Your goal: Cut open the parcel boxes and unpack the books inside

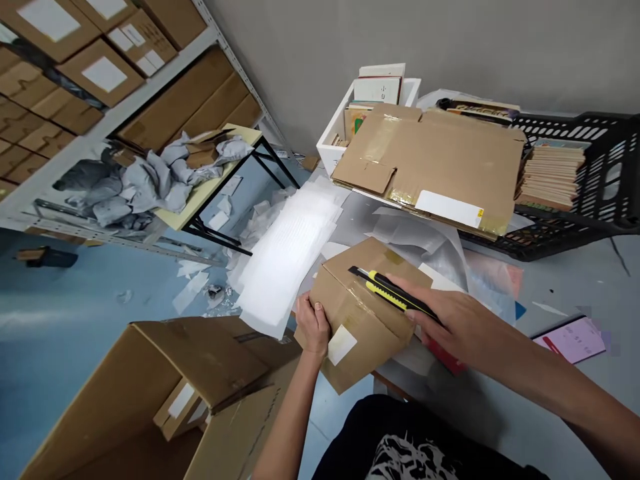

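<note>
My left hand [314,325] grips the left edge of a brown cardboard box [367,340], its thumb lying on the box's face. Clear tape runs along the seam of this tilted box, and a white label [342,345] sits near its lower corner. In my right hand [445,320] is a yellow-and-black utility knife [395,291]. The knife lies across the box's upper face, close to the taped seam, its tip pointing left. Whether the blade touches the cardboard I cannot tell.
A large open carton [240,400] stands at lower left. White foam sheets [293,257] hang over the table's left edge. Behind the box are flattened cardboard [450,160], a white bin [330,150] of books and a black crate [617,180]. A phone [575,339] lies at right.
</note>
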The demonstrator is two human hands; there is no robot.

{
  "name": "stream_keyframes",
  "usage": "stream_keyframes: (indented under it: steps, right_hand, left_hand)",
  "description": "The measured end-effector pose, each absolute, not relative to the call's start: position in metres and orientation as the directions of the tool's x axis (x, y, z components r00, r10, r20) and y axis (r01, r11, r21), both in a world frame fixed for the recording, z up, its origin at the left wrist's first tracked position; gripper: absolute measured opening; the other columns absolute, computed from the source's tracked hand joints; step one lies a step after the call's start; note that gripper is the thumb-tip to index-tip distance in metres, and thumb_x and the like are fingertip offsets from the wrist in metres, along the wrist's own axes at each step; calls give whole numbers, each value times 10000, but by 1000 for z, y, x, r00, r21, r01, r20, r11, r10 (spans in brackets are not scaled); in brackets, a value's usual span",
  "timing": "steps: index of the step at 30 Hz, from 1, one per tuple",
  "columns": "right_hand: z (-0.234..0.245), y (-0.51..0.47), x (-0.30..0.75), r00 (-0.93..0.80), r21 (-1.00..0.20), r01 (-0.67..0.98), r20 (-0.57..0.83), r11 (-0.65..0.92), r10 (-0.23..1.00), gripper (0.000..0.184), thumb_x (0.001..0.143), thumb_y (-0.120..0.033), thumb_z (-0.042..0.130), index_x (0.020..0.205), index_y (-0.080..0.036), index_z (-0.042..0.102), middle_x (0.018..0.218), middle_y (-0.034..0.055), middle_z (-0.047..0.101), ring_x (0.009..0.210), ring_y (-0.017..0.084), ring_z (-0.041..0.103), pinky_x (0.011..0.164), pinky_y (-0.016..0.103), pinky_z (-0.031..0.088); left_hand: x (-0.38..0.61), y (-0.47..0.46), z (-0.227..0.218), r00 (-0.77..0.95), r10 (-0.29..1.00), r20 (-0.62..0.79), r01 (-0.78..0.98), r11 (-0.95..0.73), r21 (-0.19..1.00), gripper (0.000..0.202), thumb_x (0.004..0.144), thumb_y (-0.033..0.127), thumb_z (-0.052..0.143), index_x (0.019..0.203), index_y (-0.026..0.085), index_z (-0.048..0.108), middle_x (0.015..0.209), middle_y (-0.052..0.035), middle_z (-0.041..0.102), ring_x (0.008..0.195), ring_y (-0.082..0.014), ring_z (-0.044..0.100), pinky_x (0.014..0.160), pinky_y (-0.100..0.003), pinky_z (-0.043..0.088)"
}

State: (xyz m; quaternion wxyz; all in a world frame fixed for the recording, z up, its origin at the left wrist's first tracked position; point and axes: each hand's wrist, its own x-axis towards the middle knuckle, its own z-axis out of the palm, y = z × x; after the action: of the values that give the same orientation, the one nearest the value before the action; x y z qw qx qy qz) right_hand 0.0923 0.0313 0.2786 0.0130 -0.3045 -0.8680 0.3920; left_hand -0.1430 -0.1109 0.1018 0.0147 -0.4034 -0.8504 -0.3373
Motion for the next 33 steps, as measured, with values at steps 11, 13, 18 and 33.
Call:
stream_keyframes:
  steps: [11,13,18,33]
  right_hand:
    - [280,41,87,-836,-471,540,-200,698,511,465,948,-340,351,1401,-261,419,762,38,682,621,165,602,519,245,408]
    - [281,40,90,-837,-437,539,-188,720,513,475,945,-311,350,1415,-261,394,741,28,668,586,150,580,505,237,384]
    - [278,39,97,-845,-348,533,-160,771,511,529,920,-200,343,1443,-279,335,704,9,641,526,129,529,476,230,329]
    - [285,28,100,-875,-195,482,-152,854,460,724,791,-137,462,1476,-241,252,622,-1,583,425,125,432,429,271,202]
  left_hand:
    - [-135,-92,110,-639,711,293,730,441,521,393,929,417,216,945,169,520,851,-104,558,809,-237,516,718,-363,401]
    - [-135,-91,111,-645,712,277,724,455,518,393,930,419,216,931,173,522,843,-102,558,801,-236,518,712,-361,402]
    - [-134,-87,111,-649,714,263,720,465,515,412,933,444,207,930,181,525,848,-96,559,820,-232,536,732,-356,401]
    - [-134,-83,108,-650,716,254,733,505,455,384,944,406,197,867,200,510,813,-85,541,792,-234,503,722,-357,384]
